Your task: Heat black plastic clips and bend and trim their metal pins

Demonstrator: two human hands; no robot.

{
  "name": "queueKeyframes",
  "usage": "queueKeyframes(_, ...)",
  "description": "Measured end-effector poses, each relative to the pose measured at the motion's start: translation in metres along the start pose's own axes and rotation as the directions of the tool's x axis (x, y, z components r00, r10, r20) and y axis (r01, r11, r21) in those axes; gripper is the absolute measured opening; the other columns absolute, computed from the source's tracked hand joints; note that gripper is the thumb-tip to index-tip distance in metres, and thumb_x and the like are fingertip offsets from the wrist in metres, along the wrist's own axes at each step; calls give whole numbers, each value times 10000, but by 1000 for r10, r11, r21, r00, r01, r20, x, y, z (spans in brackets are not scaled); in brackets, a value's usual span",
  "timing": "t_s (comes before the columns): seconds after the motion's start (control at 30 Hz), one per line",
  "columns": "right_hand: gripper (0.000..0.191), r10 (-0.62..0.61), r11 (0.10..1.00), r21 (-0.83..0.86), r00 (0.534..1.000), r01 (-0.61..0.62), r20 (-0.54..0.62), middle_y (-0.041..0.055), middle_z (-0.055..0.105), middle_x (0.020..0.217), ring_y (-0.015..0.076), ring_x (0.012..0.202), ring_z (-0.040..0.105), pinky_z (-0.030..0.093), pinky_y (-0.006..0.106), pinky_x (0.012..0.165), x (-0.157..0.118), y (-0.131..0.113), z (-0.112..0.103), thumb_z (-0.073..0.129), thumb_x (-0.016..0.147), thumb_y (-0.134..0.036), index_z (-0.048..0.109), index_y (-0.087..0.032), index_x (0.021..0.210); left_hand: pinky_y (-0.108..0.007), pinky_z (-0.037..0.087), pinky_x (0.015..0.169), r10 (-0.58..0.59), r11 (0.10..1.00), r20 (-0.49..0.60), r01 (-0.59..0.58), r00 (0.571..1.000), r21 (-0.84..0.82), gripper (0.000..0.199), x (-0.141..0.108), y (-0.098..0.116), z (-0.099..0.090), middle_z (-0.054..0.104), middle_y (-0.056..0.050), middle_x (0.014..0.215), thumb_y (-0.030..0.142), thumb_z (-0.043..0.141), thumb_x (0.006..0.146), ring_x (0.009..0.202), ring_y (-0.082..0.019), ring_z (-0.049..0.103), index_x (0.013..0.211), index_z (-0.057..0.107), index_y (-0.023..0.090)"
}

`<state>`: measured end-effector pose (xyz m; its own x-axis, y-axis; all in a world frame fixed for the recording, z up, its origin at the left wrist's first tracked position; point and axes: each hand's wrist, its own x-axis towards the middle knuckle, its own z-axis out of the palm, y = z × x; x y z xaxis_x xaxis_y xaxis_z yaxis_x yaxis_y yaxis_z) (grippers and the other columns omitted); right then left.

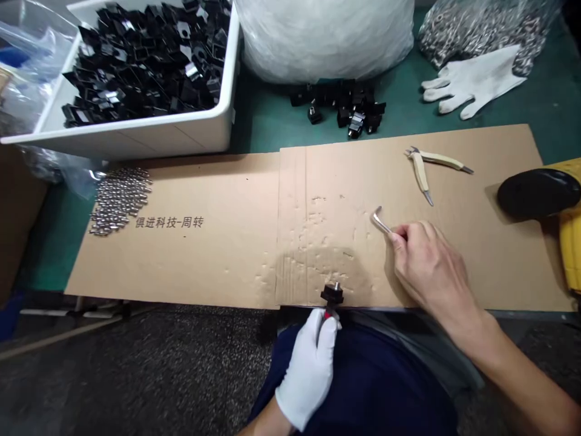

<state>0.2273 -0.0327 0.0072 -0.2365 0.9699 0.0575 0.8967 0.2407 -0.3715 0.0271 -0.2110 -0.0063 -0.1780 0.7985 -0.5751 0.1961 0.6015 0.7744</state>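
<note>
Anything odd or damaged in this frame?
The cardboard is pitted and dented around its middle, unlike its smoother left part. Also, the left hand is gloved but the right hand is bare, while a loose white glove lies at the back right.

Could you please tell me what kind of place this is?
Most likely a small-parts assembly bench in a factory or workshop. The signs are a white bin heaped with black parts, many small metal pieces on the cardboard, and a bent metal tool in the right hand.
</note>
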Motion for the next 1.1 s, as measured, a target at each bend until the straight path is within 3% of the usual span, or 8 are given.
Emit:
queueKeyframes(0.1,227,47,993,109,997,-54,69,53,661,890,200,731,621,447,304,635,-10,1,-16,454,1095,-389,561,-190,1082,-373,494,936,49,993,21,-51,999,104,382,1,-7,-2,701,-94,1041,511,436,1061,960,-225,636,1069,648,193)
queueKeyframes(0.17,250,89,952,270,972,-147,216,-12,636,797,151,628,582,445,262,587,-21,-2,-27,452,1111,-429,576,-221,1174,-381,504,908,90,978,56,-99,994,183,365,4,-10,-5,696,-94,1011,495,447,1053,933,-232,636,1044,649,191)
queueKeyframes(0.3,298,2,769,534,837,-351,547,-35,658,840,131,731,619,498,220,669,-40,-9,-46,489,1115,-468,632,-323,1331,-396,515,826,147,943,85,-166,985,289,409,10,-16,-9,683,-99,903,520,433,1033,838,-244,626,929,640,183)
queueKeyframes(0.43,324,-131,688,579,709,-438,692,-27,711,995,149,877,669,546,237,785,-48,-11,-55,495,1119,-439,626,-370,1407,-412,513,823,155,929,90,-176,984,326,431,13,-20,-11,690,-116,878,540,448,1012,828,-264,638,913,658,176)
queueKeyframes(0.5,343,-154,674,578,678,-459,718,-13,716,1145,184,1019,680,564,273,874,-50,-9,-55,496,1117,-439,611,-383,1435,-406,508,829,125,933,98,-150,987,327,411,13,-20,-12,694,-118,873,523,469,1007,825,-264,642,900,667,179)
queueKeyframes(0.57,356,-142,680,569,679,-462,721,-10,701,1242,213,1119,666,569,305,931,-52,-5,-52,508,1111,-442,598,-402,1453,-400,504,836,103,938,100,-130,990,322,389,12,-21,-12,698,-118,871,508,493,999,829,-265,646,887,676,183)
queueKeyframes(0.9,360,-154,683,581,690,-443,707,-38,677,1331,196,1162,658,551,307,1005,-51,1,-46,523,1110,-423,570,-441,1467,-390,509,833,103,939,82,-124,991,321,360,12,-20,-13,717,-121,882,479,543,974,824,-275,663,938,732,175)
queueKeyframes(1.1,281,-210,693,583,655,-424,726,-54,692,1266,199,1117,669,577,294,912,-45,-1,-49,509,1112,-438,631,-437,1366,-390,512,846,132,927,88,-154,987,343,359,13,-18,-14,725,-124,901,479,550,976,847,-280,672,974,736,172)
